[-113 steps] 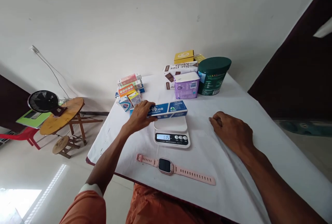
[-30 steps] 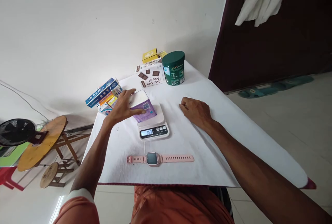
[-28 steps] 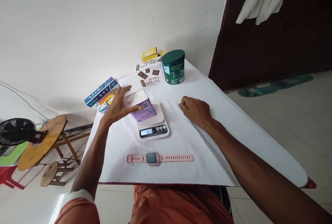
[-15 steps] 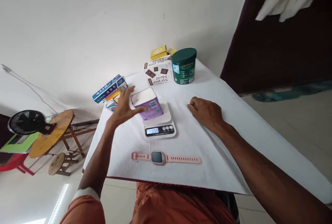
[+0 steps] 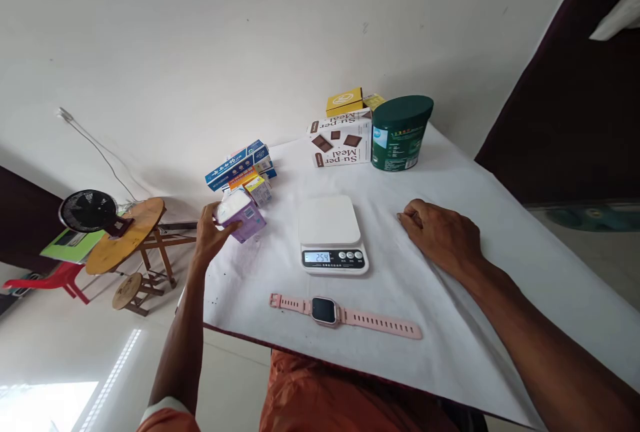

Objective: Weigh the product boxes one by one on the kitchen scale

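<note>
My left hand (image 5: 210,233) grips a purple and white packet (image 5: 240,214) near the table's left edge, beside a pile of small boxes (image 5: 245,172). The white kitchen scale (image 5: 331,235) stands bare in the middle of the white table (image 5: 470,299), its display lit. My right hand (image 5: 443,235) rests on the cloth to the right of the scale, fingers curled with nothing in them. A pink smartwatch (image 5: 340,313) lies flat in front of the scale.
At the back stand a white Super Meal box (image 5: 340,142), a yellow box (image 5: 344,102) and a dark green tub (image 5: 400,133). Left of the table are a round wooden table (image 5: 125,235) with a black fan (image 5: 87,211), a low stool (image 5: 127,290) and a red chair (image 5: 47,277).
My left hand has lifted the purple packet off the scale and carried it left to the table's edge by the box pile. The scale's platform now stands bare. My right hand stayed put.
</note>
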### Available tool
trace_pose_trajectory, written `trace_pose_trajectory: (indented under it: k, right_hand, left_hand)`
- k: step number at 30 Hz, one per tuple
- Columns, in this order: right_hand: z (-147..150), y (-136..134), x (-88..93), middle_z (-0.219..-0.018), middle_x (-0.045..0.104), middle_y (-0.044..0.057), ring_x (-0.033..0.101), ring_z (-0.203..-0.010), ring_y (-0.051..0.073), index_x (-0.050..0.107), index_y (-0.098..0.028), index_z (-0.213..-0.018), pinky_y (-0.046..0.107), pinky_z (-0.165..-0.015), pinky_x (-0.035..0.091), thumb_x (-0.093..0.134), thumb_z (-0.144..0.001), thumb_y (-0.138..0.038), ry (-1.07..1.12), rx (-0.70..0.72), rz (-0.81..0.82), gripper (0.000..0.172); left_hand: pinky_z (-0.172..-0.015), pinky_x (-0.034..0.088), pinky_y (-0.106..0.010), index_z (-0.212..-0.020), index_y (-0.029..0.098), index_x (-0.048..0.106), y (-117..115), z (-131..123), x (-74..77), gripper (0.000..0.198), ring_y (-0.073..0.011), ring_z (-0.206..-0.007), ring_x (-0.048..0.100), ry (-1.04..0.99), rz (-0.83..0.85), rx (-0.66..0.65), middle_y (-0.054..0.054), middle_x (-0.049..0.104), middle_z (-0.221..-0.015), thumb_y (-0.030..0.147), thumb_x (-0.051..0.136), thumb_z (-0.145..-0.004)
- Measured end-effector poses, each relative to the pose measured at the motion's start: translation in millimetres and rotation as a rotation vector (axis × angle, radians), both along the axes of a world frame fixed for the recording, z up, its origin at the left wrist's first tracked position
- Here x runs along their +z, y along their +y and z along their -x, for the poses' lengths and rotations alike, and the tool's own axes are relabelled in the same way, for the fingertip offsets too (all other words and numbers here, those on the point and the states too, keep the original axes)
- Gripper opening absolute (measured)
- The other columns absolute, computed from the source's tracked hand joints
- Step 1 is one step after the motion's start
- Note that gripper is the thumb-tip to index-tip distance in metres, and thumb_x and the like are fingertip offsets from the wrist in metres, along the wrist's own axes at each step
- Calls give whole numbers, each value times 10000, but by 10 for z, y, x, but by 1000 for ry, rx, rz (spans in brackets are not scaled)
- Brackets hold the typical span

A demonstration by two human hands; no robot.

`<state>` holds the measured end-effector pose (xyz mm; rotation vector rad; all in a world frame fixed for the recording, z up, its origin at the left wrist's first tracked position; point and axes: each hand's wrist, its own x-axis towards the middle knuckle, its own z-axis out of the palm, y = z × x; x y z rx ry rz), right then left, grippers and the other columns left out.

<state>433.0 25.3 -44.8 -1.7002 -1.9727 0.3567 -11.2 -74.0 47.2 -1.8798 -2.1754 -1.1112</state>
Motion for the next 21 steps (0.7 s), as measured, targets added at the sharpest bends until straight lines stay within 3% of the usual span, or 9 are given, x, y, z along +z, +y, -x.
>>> trace_pose_trajectory:
  k: [3, 7, 13, 21]
  right_hand:
    - [0, 12, -14, -844, 726, 60, 656, -785, 255, 560, -255, -826, 350, -656, 376, 521, -933, -312, -11, -8, 1, 127]
    - [-3, 23, -20, -890, 749, 62, 658, -793, 239, 593, -245, -850, 337, -660, 374, 508, -941, -321, -32, -21, -4, 146]
    - [-3, 9, -2, -901, 754, 59, 652, -788, 224, 608, -237, -885, 323, -661, 362, 482, -958, -292, -38, -3, -11, 156]
    - [9, 0, 29, -904, 747, 49, 650, -796, 211, 608, -231, -892, 311, -650, 332, 492, -972, -251, -60, -24, 0, 143]
  left_hand:
    - [-803, 593, -391, -1233, 198, 619, 52, 242, -113, 619, -260, -1016, 655, -27, 22, 28, -101, 650, -1167, 519, 829, -746]
    - [-889, 615, -435, -1352, 208, 595, 142, 345, -203, 686, -276, -1105, 647, -22, 21, -4, -121, 610, -1264, 504, 814, -773]
    - [-1044, 580, -484, -1564, 229, 429, 212, 360, -324, 909, -348, -1415, 495, -69, 36, -5, -173, 495, -1493, 485, 816, -782]
    - [-1138, 494, -544, -1622, 179, 327, 248, 224, -310, 1068, -392, -1453, 461, -25, 48, 20, -225, 454, -1550, 512, 840, -746]
